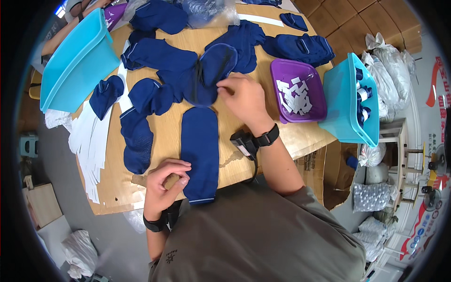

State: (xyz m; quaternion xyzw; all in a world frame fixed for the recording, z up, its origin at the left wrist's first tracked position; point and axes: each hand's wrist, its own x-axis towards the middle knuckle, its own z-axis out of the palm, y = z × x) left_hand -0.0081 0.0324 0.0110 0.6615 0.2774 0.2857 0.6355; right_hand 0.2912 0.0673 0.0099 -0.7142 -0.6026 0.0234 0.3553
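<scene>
A dark blue sock lies flat and straight on the table in front of me, its pale-edged end toward my body. My left hand rests beside its near left side, fingers curled and thumb apart, with nothing between them. Beyond the flat sock lies a rounded blue sock with black strips across it. At its right edge my right hand has its thumb and forefinger drawn together on the fabric; the fingertips are partly hidden. Several more blue socks lie loosely around it.
To the right stand a purple bin holding white paper pieces and a turquoise bin with rolled blue socks. Another turquoise bin is at far left, above white strips. A small black device sits by my right wrist.
</scene>
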